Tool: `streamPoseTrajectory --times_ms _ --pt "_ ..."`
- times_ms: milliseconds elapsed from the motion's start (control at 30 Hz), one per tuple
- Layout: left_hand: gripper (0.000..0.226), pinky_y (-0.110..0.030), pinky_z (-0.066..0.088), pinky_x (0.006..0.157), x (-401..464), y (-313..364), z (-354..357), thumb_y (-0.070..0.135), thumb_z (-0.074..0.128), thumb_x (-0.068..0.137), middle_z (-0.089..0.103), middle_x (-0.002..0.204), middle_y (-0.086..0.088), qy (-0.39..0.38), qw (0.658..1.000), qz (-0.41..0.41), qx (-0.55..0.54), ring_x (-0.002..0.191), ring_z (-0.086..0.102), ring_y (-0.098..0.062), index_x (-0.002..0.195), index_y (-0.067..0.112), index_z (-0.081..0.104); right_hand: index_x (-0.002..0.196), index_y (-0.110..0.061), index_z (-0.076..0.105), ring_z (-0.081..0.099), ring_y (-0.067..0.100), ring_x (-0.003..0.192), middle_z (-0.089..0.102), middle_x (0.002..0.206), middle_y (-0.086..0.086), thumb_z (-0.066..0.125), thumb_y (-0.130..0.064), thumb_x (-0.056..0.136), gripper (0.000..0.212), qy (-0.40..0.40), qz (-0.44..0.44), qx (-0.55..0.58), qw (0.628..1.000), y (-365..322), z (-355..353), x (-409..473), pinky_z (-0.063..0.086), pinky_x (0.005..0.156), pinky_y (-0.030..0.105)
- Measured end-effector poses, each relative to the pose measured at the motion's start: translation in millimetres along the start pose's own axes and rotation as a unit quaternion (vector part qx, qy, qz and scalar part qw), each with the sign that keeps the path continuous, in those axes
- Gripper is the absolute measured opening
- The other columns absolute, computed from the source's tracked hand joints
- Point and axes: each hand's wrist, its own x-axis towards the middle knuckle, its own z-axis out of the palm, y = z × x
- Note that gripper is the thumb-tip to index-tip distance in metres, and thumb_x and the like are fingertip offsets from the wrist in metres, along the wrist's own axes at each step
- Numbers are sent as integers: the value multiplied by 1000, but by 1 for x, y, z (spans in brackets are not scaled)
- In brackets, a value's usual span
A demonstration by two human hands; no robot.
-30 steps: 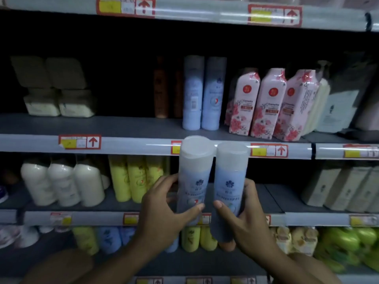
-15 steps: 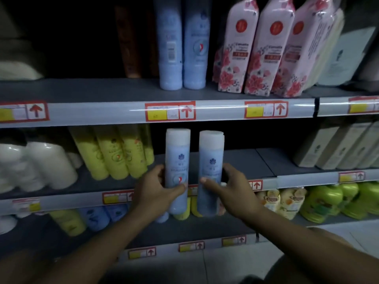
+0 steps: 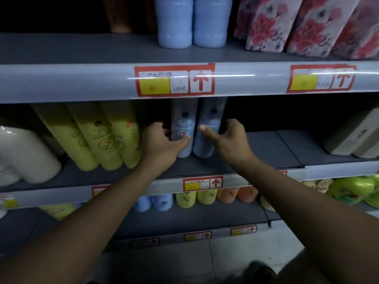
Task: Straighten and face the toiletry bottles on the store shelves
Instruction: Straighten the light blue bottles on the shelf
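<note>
On the middle shelf (image 3: 266, 148): two pale blue bottles stand upright, side by side and touching, each held in one grip.
White bottles (image 3: 24, 154): far left of the left grip, at least one large rounded one plain; the count further left cannot be told.
Yellow bottles (image 3: 96, 136): three, leaning, just left of the left grip, on the same shelf.
Left hand (image 3: 162, 144): grip grasping the left blue bottle (image 3: 183, 124), thumb across its label, fingers curled round its far side.
Right hand (image 3: 229, 140): grip grasping the right blue bottle (image 3: 209, 124), thumb on its front, fingers hooked round its right side.
Bottle tops: hidden behind the rail of the shelf above.
Boxes (image 3: 352, 136): two pale ones, well right of the right grip, on the same shelf.
Above the grips: two more blue bottles (image 3: 192, 23) upright and touching; right of them three floral pink packs (image 3: 307, 25), leaning.
Price tags (image 3: 174, 80): two red-framed ones with arrows on the upper rail.
Below the grips: on the lower shelf, two blue, two yellow and two orange bottles (image 3: 235, 194) in a row; green packs (image 3: 352, 189) right of them, count unclear.
</note>
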Motion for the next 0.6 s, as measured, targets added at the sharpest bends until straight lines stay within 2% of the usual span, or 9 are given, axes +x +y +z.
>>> streamPoseTrajectory --times_ms 100,267,367,433,500,600 --pt "62 -54 63 83 6 -13 5 56 80 61 77 103 -5 -4 1000 2 -19 97 76 -20 103 12 67 110 -3 75 76 16 103 79 107 5 80 -28 92 32 -23 -7 4 1000 5 4 4 62 90 46" --pt "58 -55 63 85 7 -17 10 53 78 68 76 103 -5 1 1000 -1 -24 98 76 -20 107 12 66 114 -12 74 74 9 105 78 111 -3 83 -36 87 37 -48 -9 -70 996 6 0 7 61 93 40" --pt "50 -46 63 86 1 -9 11 50 83 68 72 102 4 18 1000 -2 5 98 72 -15 101 21 60 117 -16 63 70 13 107 71 117 -1 92 -38 74 57 -57 20 -163 985 11 -3 5 59 94 35" --pt "51 -38 62 84 -1 -8 12 41 91 70 66 99 11 28 999 2 32 96 70 -14 103 25 56 114 -17 55 66 14 106 66 119 -3 92 -35 74 57 -49 25 -201 978 13 -3 1 57 91 32" --pt "52 -41 62 85 -1 -10 14 33 94 71 68 103 5 36 998 9 47 99 70 -17 105 24 55 111 -21 51 64 11 101 64 113 -7 90 -29 78 52 -37 22 -203 978 14 -2 -2 53 84 24" --pt "52 -42 62 87 1 -14 15 30 94 73 71 112 -3 54 997 8 56 102 70 -18 110 18 60 110 -22 53 67 14 104 69 116 -1 90 -30 79 49 -12 8 -210 978 17 2 -1 56 86 28"
